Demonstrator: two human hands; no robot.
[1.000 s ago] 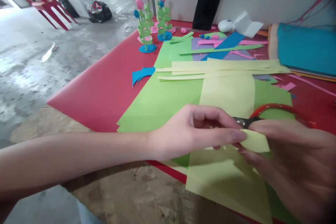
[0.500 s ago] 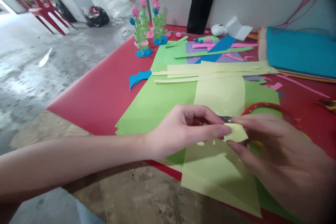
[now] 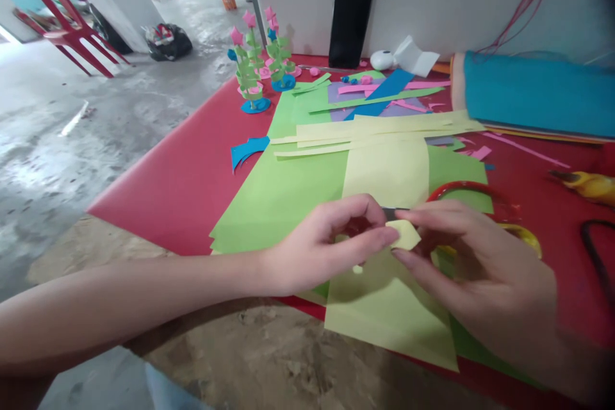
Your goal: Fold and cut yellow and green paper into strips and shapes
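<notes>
A small folded pale yellow paper piece (image 3: pixel 406 236) with angled edges is pinched between both hands. My left hand (image 3: pixel 331 246) grips its left side between thumb and fingers. On the right, the thumb and index finger of my right hand (image 3: pixel 485 275) close on its other edges. Just below the left fingers lies a tiny pale folded piece (image 3: pixel 357 269) on a pale yellow paper sheet (image 3: pixel 384 307). Scissors (image 3: pixel 461 187) with red and yellow handles lie partly hidden behind my right hand, over green paper (image 3: pixel 288 198).
Pale yellow strips (image 3: pixel 384 131) cross the papers. Paper flowers (image 3: pixel 250 70) stand at the back left, near a phone (image 3: pixel 354 9) leaning on the wall. A blue sheet stack (image 3: pixel 538 96) and a yellow glue gun (image 3: pixel 590 186) are at right. A red chair (image 3: pixel 72 29) stands beyond the table.
The view has shifted right, so more of the glue gun and its dark cord shows. Both hands still pinch the folded paper, and its position between the fingers is about the same.
</notes>
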